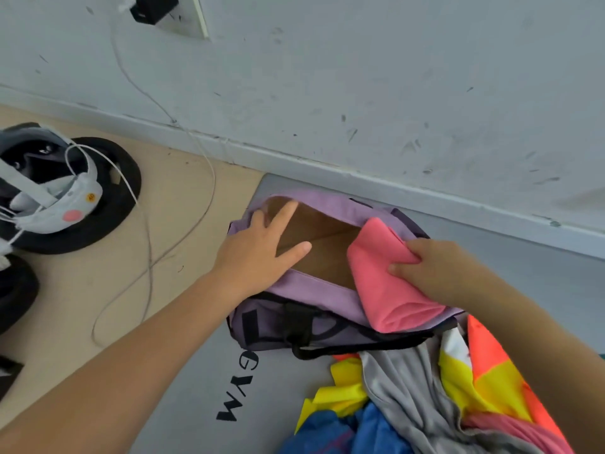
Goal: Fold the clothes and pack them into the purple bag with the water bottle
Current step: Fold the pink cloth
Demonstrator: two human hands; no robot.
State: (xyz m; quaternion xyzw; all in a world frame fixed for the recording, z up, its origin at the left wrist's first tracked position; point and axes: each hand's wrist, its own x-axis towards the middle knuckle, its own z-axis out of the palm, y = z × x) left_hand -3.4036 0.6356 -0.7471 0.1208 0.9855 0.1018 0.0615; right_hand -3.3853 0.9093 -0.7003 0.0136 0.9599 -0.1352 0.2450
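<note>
Purple fabric frames the open mouth of the bag [314, 290], which lies on a grey mat [203, 371] close against the white wall [360, 77]. Its brown lining shows inside, and no other item can be seen in the exposed part of the interior. Your left hand [258, 250] rests flat on the bag's left end with fingers spread and straight, the fingertips reaching over the rim into the opening. Your right hand [435, 267] grips a folded pink garment [383, 283], thumb pinched against the cloth; the garment lies half across the bag's right side, its upper end over the opening and its lower end draped over the near rim. Black straps [327, 335] run along the bag's front face.

Just below the bag, a loose heap of clothes [425, 398] sits on the mat: grey, yellow, orange, blue and pink pieces tangled together and unfolded. The word GYM is printed on the mat beside the heap.

To the left, on the tan floor [176, 224], a white headset [49, 191] rests on a black round weight [108, 204], and a thin white cable [203, 198] trails from a wall socket [157, 8] down across the floor.
</note>
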